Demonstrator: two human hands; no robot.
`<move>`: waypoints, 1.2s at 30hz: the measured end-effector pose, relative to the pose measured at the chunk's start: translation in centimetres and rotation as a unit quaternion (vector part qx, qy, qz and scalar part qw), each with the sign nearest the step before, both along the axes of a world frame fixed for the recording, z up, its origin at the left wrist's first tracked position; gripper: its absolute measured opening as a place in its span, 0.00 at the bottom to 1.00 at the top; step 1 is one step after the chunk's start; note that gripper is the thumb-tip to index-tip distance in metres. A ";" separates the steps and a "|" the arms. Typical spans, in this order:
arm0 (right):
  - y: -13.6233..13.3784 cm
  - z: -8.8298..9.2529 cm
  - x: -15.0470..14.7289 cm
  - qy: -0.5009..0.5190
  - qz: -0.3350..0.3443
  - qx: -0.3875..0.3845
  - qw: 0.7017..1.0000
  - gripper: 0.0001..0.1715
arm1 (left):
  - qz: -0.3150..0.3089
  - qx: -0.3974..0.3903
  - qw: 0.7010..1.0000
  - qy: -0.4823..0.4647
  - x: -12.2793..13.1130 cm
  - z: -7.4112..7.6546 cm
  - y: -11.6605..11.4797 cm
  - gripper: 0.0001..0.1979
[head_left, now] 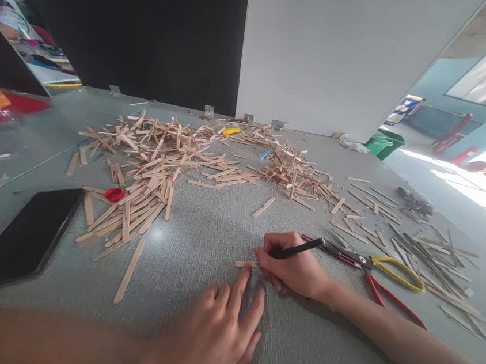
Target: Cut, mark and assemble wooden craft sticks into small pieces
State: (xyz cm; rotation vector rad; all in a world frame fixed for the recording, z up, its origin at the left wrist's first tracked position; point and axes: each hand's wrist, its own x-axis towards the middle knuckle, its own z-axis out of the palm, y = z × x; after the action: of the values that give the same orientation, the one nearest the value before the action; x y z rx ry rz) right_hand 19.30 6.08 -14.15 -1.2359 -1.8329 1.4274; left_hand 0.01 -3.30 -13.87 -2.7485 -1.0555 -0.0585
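A short wooden craft stick (242,263) lies flat on the grey textured tabletop (202,241) in front of me. My right hand (292,265) is closed round a black pen (308,247), its writing end hidden by the fingers over the stick's right part. My left hand (221,330) rests with its fingers spread, the index fingertip touching the stick's near edge. Right of my right hand lie cutters (365,261) with one yellow and one red handle. Another craft stick (263,207) lies beyond my hands, and a longer one (129,271) lies to the left.
Heaped craft sticks (150,189) arc across the table's far side. A black phone-like slab (24,234) lies at the left, near a red cap (113,194). Thin strips (434,260) are scattered at the right. A black-and-white upright panel (317,56) stands behind.
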 end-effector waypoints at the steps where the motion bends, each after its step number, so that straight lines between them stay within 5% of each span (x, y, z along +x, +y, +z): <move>1: 0.0 0.0 0.0 -0.001 0.000 -0.001 1.000 0.20 | -0.003 0.001 1.000 0.000 0.0 0.0 0.0 0.25; 21: 1.6 0.1 0.5 0.170 -0.089 -0.117 0.974 0.23 | -0.027 0.053 0.997 -0.040 -0.7 -0.4 0.5 0.25; 30: 1.6 0.1 0.6 0.195 -0.083 -0.119 0.970 0.22 | -0.035 -0.104 0.991 -0.078 -1.0 -0.1 1.8 0.30; 36: 1.6 0.0 0.6 0.200 -0.073 -0.117 0.970 0.23 | -0.017 -0.111 0.991 -0.068 -1.1 0.0 1.6 0.28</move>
State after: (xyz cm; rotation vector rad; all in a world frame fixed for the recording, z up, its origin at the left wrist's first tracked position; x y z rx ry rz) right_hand 19.91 7.72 -14.10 -1.0664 -1.3091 1.6984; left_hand -1.14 -1.67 -13.89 -2.9996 -1.1099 -0.1425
